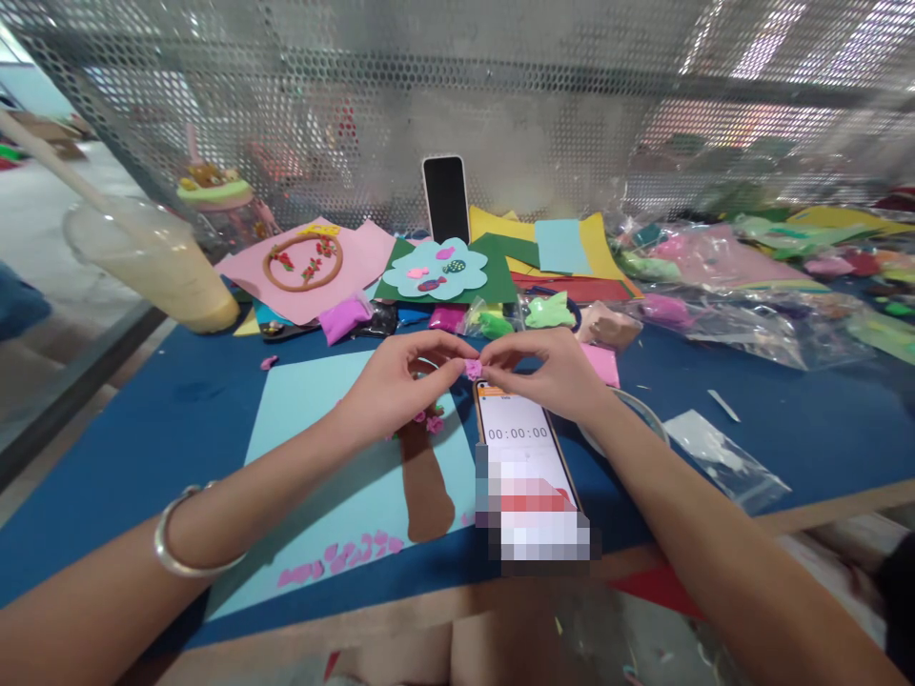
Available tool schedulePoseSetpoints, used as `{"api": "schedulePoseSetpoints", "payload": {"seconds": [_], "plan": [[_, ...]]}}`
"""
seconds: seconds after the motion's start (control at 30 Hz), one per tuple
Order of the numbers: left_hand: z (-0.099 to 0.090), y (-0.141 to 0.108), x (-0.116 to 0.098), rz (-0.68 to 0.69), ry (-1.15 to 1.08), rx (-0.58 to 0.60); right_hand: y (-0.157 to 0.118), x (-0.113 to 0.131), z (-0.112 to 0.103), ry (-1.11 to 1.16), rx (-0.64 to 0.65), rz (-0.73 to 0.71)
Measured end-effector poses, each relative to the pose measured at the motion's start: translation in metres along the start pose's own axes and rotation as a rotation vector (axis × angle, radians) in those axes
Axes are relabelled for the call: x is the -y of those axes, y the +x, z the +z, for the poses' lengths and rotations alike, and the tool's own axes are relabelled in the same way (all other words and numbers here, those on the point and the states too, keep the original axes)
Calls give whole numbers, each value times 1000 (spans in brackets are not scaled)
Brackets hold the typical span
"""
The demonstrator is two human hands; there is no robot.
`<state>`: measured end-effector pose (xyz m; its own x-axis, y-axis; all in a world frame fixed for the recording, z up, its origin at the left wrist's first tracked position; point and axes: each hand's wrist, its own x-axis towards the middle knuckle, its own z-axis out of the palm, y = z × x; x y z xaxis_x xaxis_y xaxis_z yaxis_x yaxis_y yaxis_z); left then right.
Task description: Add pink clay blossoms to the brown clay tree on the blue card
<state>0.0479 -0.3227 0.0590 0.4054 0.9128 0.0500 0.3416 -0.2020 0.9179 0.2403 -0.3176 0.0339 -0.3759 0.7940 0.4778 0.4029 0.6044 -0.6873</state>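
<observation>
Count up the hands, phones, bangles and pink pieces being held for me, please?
Hands: 2, the left hand and right hand
Phones: 2, a dark-screened phone and a lit phone
Bangles: 1, a silver bangle
Held pieces: 1, a pink piece at the fingertips
Total: 6

Our left hand (396, 379) and right hand (556, 373) face each other, thumbs (437, 386) and index fingers (452, 343) pinched, tips nearly meeting; our forearms (278, 486) slope outward below the fingers.
</observation>
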Motion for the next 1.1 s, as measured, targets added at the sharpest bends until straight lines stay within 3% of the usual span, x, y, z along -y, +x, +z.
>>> {"api": "schedulePoseSetpoints", "payload": {"seconds": [0.63,0.87,1.1], "plan": [[-3,2,8,-55,-133,122,-1,-4,1,-7,13,10],[-2,2,9,-106,-158,123,-1,-4,3,9,42,27],[-1,4,12,-68,-120,104,-1,-4,3,-14,54,51]]}}
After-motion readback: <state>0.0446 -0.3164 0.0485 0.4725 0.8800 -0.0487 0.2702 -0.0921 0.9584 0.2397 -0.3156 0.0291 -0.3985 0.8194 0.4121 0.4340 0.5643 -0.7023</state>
